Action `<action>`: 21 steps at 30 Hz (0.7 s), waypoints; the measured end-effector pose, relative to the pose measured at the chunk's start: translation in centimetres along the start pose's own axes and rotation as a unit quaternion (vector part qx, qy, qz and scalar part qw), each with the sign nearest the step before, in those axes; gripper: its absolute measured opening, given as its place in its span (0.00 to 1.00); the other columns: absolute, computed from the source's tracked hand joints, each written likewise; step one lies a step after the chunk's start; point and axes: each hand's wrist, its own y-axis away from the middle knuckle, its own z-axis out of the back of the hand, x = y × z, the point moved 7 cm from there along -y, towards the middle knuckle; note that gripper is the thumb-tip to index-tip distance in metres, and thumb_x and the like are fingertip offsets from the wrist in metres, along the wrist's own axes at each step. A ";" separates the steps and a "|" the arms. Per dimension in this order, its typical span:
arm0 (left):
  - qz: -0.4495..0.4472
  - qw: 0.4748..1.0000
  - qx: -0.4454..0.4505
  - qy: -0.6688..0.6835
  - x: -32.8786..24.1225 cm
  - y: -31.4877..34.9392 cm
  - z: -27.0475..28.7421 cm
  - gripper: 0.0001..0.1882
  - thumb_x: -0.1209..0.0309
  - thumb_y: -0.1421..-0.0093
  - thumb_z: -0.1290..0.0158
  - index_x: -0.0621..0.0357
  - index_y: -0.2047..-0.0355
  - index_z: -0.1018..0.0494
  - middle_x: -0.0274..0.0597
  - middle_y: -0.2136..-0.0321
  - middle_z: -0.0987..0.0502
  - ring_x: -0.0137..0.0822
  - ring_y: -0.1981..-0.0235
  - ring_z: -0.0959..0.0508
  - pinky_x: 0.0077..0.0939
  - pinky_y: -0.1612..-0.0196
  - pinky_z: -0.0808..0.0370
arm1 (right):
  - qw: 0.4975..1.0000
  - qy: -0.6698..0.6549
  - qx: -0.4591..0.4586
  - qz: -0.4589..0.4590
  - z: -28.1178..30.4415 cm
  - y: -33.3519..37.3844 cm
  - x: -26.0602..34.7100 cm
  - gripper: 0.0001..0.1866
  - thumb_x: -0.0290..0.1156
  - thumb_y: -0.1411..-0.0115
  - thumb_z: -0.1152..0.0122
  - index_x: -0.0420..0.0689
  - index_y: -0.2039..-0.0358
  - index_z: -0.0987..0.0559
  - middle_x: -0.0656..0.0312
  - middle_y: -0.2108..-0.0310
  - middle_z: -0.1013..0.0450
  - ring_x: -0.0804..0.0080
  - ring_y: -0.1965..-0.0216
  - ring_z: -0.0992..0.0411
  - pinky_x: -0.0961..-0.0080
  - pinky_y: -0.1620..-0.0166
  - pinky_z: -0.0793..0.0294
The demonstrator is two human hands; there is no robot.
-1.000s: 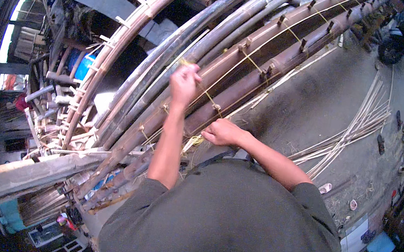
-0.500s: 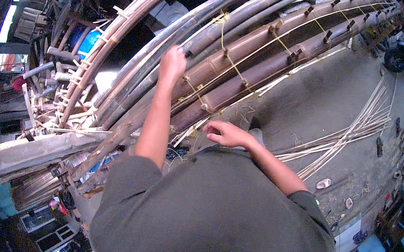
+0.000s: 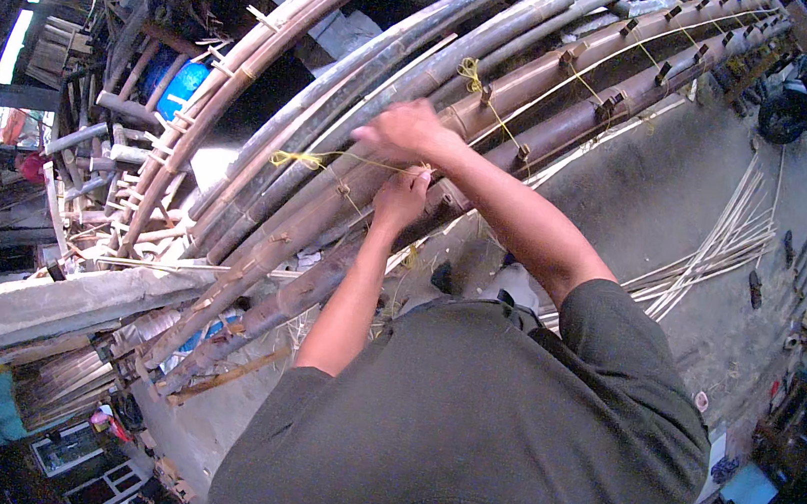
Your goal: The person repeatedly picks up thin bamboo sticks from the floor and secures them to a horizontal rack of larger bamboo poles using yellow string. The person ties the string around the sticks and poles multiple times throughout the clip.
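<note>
Two brown bamboo poles [image 3: 588,63] run side by side, studded with short dark pegs [image 3: 661,73] and crossed by yellow string ties. My left hand [image 3: 400,198] is at the poles, its thumb and fingers pinched on a thin yellow string [image 3: 365,158]. From that pinch the string stretches left to a looped yellow bundle [image 3: 296,159] lying over the poles. Just beyond my left hand, my right hand [image 3: 406,130] hangs above the bamboo, its forearm reaching across from the right. Motion smears its fingers, so whether it grips anything is unclear.
Grey curved poles [image 3: 367,56] lie beyond the brown ones, then a curved bamboo piece [image 3: 235,65] with pale crosspieces. Thin bamboo strips [image 3: 707,239] are spread on the floor at right. A thick beam [image 3: 66,296] stands left; a black bag [image 3: 794,109] sits at far right.
My left hand has come right and nearer, and now pinches the string. My right hand has swung from near my waist up and left over the poles. The string bundle now shows at left.
</note>
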 end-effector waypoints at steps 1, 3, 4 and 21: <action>0.102 0.992 0.070 0.016 -2.8 0.2 0.8 0.20 0.54 0.37 0.58 0.51 0.57 0.23 0.53 0.62 0.22 0.56 0.55 0.24 0.45 0.52 0.29 | 0.991 0.106 -0.076 -0.030 0.1 0.5 -3.6 0.35 0.61 0.36 0.64 0.44 0.65 0.17 0.45 0.65 0.23 0.48 0.58 0.25 0.57 0.53 0.28; 0.091 0.993 0.070 0.001 -3.6 0.0 1.2 0.20 0.54 0.37 0.58 0.50 0.57 0.24 0.53 0.61 0.22 0.55 0.56 0.24 0.45 0.53 0.29 | 0.998 -0.059 0.001 -0.034 -3.6 -0.5 -6.1 0.32 0.57 0.35 0.60 0.42 0.71 0.18 0.52 0.72 0.24 0.59 0.68 0.25 0.65 0.60 0.28; 0.080 0.995 0.054 0.014 -3.1 0.1 1.2 0.19 0.53 0.37 0.57 0.50 0.57 0.24 0.53 0.61 0.22 0.54 0.56 0.23 0.45 0.54 0.29 | 0.964 -0.264 -0.001 -0.032 -3.0 -0.2 -5.4 0.30 0.55 0.35 0.58 0.41 0.73 0.19 0.54 0.74 0.26 0.63 0.71 0.27 0.67 0.62 0.29; -0.026 0.975 -0.185 0.120 -3.6 -11.1 8.4 0.14 0.65 0.35 0.57 0.59 0.65 0.23 0.48 0.72 0.20 0.44 0.68 0.20 0.37 0.63 0.25 | 0.989 -0.113 0.099 0.005 -13.8 17.7 -1.9 0.21 0.45 0.41 0.49 0.40 0.78 0.22 0.43 0.77 0.25 0.45 0.71 0.25 0.51 0.64 0.25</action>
